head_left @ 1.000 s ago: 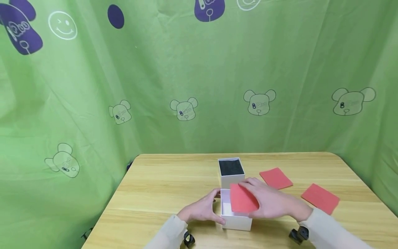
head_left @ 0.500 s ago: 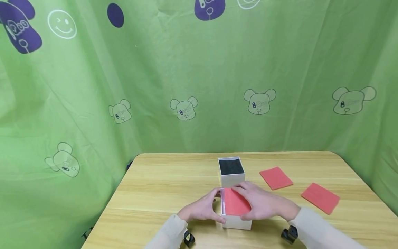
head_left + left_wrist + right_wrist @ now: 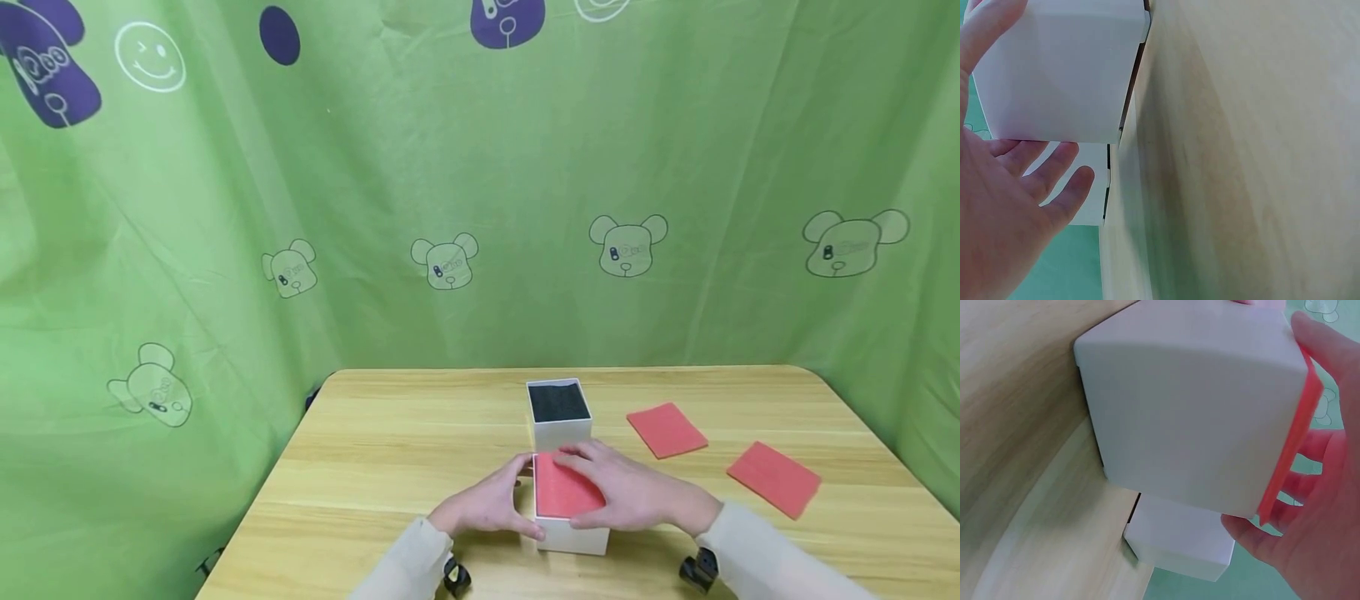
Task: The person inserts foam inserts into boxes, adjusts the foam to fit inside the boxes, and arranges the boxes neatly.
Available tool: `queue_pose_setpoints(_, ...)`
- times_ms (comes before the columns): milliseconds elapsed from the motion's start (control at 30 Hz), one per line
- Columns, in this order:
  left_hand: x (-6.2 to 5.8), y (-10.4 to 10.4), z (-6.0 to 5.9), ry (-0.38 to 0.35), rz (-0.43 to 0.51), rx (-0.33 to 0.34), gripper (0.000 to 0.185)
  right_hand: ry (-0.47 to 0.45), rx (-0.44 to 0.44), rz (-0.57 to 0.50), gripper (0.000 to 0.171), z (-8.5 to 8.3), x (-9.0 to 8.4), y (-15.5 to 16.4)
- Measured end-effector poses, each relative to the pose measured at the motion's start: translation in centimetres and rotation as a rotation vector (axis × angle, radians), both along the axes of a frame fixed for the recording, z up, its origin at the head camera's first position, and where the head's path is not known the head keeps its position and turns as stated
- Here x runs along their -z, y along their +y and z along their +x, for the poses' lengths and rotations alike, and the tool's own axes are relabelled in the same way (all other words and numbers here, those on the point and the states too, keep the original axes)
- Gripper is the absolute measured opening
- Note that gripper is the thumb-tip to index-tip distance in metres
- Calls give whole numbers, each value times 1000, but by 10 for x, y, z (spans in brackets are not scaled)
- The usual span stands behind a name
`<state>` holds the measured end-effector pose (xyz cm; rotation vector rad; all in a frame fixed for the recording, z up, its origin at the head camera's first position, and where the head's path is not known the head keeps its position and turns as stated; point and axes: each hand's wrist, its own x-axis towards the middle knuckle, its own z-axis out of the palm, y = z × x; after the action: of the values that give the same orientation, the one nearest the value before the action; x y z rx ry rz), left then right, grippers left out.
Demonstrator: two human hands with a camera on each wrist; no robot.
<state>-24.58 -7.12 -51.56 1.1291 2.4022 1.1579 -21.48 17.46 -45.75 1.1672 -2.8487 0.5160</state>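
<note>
Flat red foam sheet [image 3: 564, 492] lies on open white cardboard box [image 3: 573, 536], under right hand [image 3: 626, 493] fingers, prob. pressing flat; left hand [image 3: 491, 507] fingers straight against box's side.

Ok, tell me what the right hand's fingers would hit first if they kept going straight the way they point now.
Probably the left hand. The right hand lies flat on the red pad atop the near white box, fingers pointing leftward across it, though depth is unclear.
</note>
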Motion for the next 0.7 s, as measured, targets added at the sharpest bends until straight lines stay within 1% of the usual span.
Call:
queue_pose_setpoints(100, -1, 0, 1, 0, -4, -2, 98, 31, -14, -5, 80, 0, 2, 0)
queue_pose_setpoints(233, -2, 0, 2, -3, -1, -1, 97, 43, -29, -4, 78, -1, 4, -1)
queue_pose_setpoints(433, -1, 0, 2, 12, 1, 3, 97, 50, -46, -1, 75, -1, 6, -1)
queue_pose_setpoints(700, 1, 0, 0, 12, 5, 4, 97, 38, -46, 18, 73, -1, 7, 0)
